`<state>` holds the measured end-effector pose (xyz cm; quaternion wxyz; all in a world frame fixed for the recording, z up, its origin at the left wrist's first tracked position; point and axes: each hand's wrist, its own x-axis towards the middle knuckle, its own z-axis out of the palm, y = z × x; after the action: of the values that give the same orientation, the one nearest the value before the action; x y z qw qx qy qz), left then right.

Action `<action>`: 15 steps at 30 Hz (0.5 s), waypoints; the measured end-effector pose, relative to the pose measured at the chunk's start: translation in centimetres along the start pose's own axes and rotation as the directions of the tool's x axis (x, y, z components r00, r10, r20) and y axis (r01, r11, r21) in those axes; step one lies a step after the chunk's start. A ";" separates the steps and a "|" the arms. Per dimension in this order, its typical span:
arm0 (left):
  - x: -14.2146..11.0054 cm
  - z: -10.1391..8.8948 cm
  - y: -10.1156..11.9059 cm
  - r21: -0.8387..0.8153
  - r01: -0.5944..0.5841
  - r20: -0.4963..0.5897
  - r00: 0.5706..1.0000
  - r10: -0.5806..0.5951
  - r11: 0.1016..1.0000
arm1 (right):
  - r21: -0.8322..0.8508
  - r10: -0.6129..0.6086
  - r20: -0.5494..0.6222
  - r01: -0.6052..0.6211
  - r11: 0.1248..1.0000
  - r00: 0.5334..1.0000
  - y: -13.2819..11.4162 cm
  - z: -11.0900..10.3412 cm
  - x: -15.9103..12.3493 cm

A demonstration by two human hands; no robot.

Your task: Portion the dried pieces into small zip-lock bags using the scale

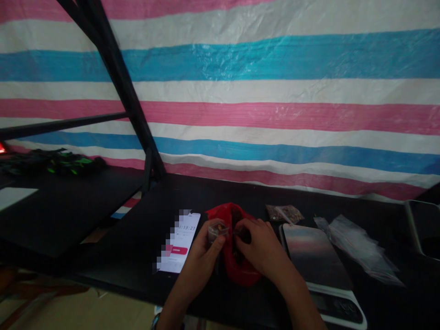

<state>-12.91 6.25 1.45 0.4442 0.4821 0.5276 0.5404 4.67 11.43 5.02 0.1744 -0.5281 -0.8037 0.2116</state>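
Observation:
A red plastic bag (240,270) lies open on the black table (137,247), between my two hands. My left hand (202,254) pinches a small clear bag (217,230) at the red bag's left edge. My right hand (261,247) is closed, its fingertips at the mouth of the red bag, pinching something small that I cannot make out. Dark bits show inside the red bag.
A phone (180,247) with a lit screen lies left of my hands. A kitchen scale (316,256) stands to the right, with a small filled bag (284,212) behind it and a heap of clear bags (357,245) beyond. A striped tarp (275,91) hangs behind.

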 end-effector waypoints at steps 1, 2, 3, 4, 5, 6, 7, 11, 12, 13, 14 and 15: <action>0.0 -0.1 -0.1 -0.007 0.002 -0.011 1.000 -0.002 1.000 | 0.035 0.002 0.000 -0.002 0.999 1.000 0.0 0.0 -0.1; 0.1 -0.1 -0.2 -0.011 0.002 -0.019 1.000 -0.002 1.000 | 0.083 0.004 0.004 -0.004 0.997 1.000 0.0 -0.1 -0.1; 0.1 -0.2 -0.2 -0.012 -0.002 -0.027 1.000 0.001 1.000 | 0.141 0.006 0.013 -0.007 0.990 1.000 0.0 -0.1 -0.2; 0.1 -0.2 -0.2 -0.011 -0.007 -0.031 0.999 0.007 1.000 | 0.204 0.008 0.027 -0.013 0.979 1.000 0.1 -0.2 -0.2; 0.1 -0.3 -0.1 -0.007 -0.015 -0.035 0.999 0.015 1.000 | 0.269 0.009 0.044 -0.021 0.963 0.999 0.2 -0.2 -0.2; 0.1 -0.4 0.0 0.000 -0.022 -0.039 0.999 0.022 1.000 | 0.330 0.010 0.058 -0.029 0.944 0.998 0.5 -0.2 -0.2; 0.0 -0.4 0.1 0.009 -0.028 -0.043 0.999 0.028 1.000 | 0.384 0.014 0.065 -0.037 0.922 0.998 0.8 -0.2 -0.2; -0.2 -0.5 0.3 0.055 -0.029 -0.053 0.998 0.031 0.998 | 0.554 0.047 0.002 -0.040 0.832 0.999 2.4 -0.7 0.2; -0.2 -0.4 0.3 0.068 -0.023 -0.059 0.998 0.027 0.997 | 0.580 0.065 -0.043 -0.029 0.814 0.997 2.6 -0.9 0.2; -0.2 -0.2 0.3 0.085 -0.019 -0.072 0.997 0.025 0.996 | 0.595 0.082 -0.097 -0.008 0.803 0.992 2.6 -1.2 0.2; -0.2 -0.1 0.2 0.109 -0.013 -0.091 0.996 0.023 0.994 | 0.599 0.091 -0.156 0.021 0.801 0.984 2.4 -1.5 0.1; -0.2 0.1 0.1 0.139 -0.009 -0.113 0.993 0.025 0.990 | 0.590 0.090 -0.210 0.053 0.805 0.974 2.0 -1.8 0.0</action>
<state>-12.75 6.02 1.54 0.3744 0.4845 0.5840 0.5330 7.13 12.45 5.52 0.4191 -0.4760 -0.6669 0.3913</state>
